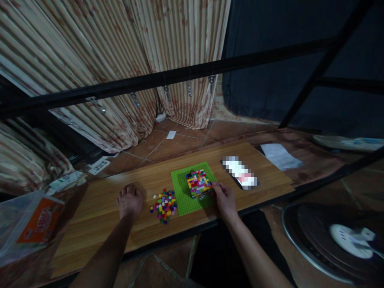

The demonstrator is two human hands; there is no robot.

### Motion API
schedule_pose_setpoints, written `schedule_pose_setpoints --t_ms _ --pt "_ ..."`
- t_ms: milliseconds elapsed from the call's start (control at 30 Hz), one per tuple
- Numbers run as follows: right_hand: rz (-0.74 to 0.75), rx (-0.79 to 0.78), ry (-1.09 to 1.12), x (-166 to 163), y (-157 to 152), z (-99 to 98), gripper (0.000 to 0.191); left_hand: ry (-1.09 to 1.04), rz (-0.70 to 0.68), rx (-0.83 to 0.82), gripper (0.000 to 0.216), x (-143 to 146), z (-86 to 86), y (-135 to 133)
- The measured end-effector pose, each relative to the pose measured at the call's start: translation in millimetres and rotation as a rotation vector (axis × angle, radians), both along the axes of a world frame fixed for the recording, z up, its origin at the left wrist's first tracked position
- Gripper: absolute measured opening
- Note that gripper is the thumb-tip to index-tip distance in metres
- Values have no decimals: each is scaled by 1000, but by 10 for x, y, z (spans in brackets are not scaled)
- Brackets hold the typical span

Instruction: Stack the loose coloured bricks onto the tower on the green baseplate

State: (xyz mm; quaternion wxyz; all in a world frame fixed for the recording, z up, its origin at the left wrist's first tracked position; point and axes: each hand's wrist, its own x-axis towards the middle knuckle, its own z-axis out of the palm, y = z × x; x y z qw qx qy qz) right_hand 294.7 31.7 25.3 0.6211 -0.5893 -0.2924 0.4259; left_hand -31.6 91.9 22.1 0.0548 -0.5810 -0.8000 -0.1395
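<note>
Striped curtains, brown tiled floor, wooden table, black metal frame, dim light

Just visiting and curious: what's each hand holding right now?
Left hand: on the wooden tabletop, loosely curled, nothing visibly held.
Right hand: at the toy-brick block; grip cannot be told.

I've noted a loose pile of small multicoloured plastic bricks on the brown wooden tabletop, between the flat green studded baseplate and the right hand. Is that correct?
Not quite: wrong hand. In the head view, the loose pile of small multicoloured plastic bricks on the brown wooden tabletop lies between the flat green studded baseplate and the left hand, not the right hand.
</note>
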Motion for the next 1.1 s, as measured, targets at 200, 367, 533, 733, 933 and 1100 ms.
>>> schedule_pose_setpoints --t_ms 200,367,533,733,933,1100 --pt "20 -29 121 16 -25 35 33 7 1 -14 44 -12 -16 1" --pt "20 -54 129 1 3 56 31 10 12 -19 44 -4 -7 -4" --pt "19 -64 87 4 21 29 31 -4 20 -37 46 14 14 -7" --pt "22 -54 45 9 16 -23 33 -36 26 -24 45 25 16 -10" --pt "15 -65 10 14 33 -41 34 -38 16 -3 43 17 -10 -6" --pt "-25 -38 -82 49 -53 -60 40 -38 26 0 42 3 -39 7"
